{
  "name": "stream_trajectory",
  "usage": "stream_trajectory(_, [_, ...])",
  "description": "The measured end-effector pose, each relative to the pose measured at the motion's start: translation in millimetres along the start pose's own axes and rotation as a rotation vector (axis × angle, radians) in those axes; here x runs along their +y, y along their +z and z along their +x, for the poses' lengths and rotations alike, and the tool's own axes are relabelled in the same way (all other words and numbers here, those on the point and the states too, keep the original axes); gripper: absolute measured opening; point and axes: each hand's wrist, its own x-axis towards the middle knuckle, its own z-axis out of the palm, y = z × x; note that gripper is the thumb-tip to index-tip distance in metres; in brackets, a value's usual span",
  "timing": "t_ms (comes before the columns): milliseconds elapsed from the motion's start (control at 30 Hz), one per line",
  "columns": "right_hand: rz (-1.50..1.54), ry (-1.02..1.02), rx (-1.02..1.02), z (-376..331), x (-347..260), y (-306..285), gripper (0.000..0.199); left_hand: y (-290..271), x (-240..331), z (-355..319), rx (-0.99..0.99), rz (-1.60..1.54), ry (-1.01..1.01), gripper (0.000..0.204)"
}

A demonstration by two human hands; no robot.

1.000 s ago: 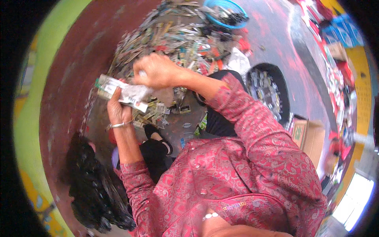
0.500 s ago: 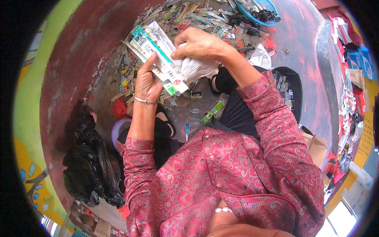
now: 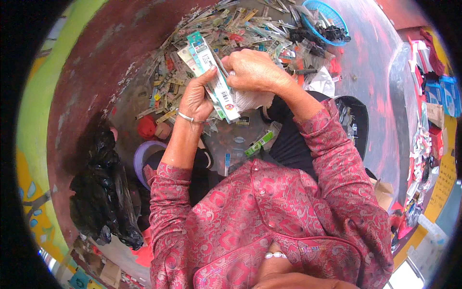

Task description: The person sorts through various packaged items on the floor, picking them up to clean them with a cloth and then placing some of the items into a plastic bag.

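Observation:
My left hand [image 3: 195, 98] is wrapped round a small stack of long, slim white-and-teal packets [image 3: 224, 94], its thumb pressed over their front. They are tilted, with their upper ends fanned slightly apart. Against the right side of the stack, my right hand [image 3: 255, 71] has its fingers curled in and closed on a crumpled white textured cloth [image 3: 250, 99]. The cloth hangs below that hand, beside the packets' lower end. Whether the right fingers also grip a packet is hidden. Below the hands, a green-and-white packet [image 3: 260, 144] lies near my legs.
A wide heap of similar slim packets [image 3: 231, 29] spreads over the floor beyond my hands. At its far right stands a blue plastic basket [image 3: 342, 21]. Black plastic bags [image 3: 103, 197] lie on the left, a black tub [image 3: 363, 115] on the right, near a cardboard box [image 3: 383, 193].
The packets have turned more upright and shifted slightly right and down. Both hands have moved a little right; my right hand has also lowered along the stack with the cloth.

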Motion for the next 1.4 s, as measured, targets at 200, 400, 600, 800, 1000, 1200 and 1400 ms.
stream_trajectory(200, [0.013,-0.179,-0.118,-4,-3,-8,0.028,-5,0,3,-0.018,-0.050,-0.006,0.030])
stream_trajectory(400, [0.227,-0.333,-0.334,-13,16,-33,0.036,-20,6,9,-0.028,-0.132,0.021,0.026])
stream_trajectory(600, [0.698,-0.058,0.079,-11,36,-59,0.027,-17,8,7,0.149,-0.052,0.083,0.018])
stream_trajectory(800, [0.179,-0.263,0.335,14,-10,16,0.027,-15,7,12,0.142,-0.033,0.080,0.020])
stream_trajectory(1000, [-0.079,-0.497,-0.158,-17,-23,13,0.017,-31,44,4,0.269,-0.219,0.259,0.009])
stream_trajectory(1200, [0.027,-0.029,0.372,-9,10,-31,0.034,-35,49,3,0.280,-0.229,0.349,0.015])
stream_trajectory(1400, [-0.072,-0.334,0.385,-12,-32,3,0.032,-29,42,9,0.263,-0.190,0.322,0.015])
